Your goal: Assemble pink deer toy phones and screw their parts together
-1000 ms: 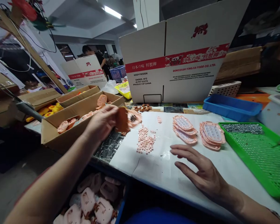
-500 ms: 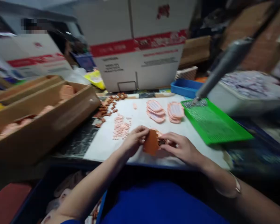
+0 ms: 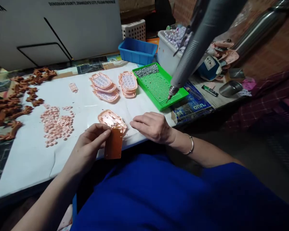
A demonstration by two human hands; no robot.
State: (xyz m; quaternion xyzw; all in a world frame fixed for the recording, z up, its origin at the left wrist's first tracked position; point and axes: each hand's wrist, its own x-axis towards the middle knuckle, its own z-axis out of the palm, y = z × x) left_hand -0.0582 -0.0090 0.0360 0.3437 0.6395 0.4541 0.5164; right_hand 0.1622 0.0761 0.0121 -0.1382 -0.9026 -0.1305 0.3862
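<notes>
A brown rectangular board [image 3: 113, 144] is pinched at its upper left corner by my left hand [image 3: 91, 141], at the sheet's front edge. Just behind it lies an open pink shell [image 3: 109, 118] with small parts inside; wires between shell and board are too small to make out. To the right of the shell, my right hand [image 3: 153, 126] rests near the sheet, fingers together and curled; what its fingertips hold, if anything, is hidden. Two stacks of pink keypad pieces, left [image 3: 104, 86] and right [image 3: 128, 84], stand farther back.
A green tray [image 3: 159, 85] holds silver screws; a grey electric screwdriver [image 3: 188, 57] hangs over it. Small pink buttons [image 3: 59, 125] and brown parts [image 3: 24, 93] lie left. A blue basket [image 3: 137, 51] and a white bin [image 3: 168, 48] stand behind.
The view has swung down and right. My right hand has come away from the board and moved right. My left hand still holds the board, and the pink shell behind it now shows.
</notes>
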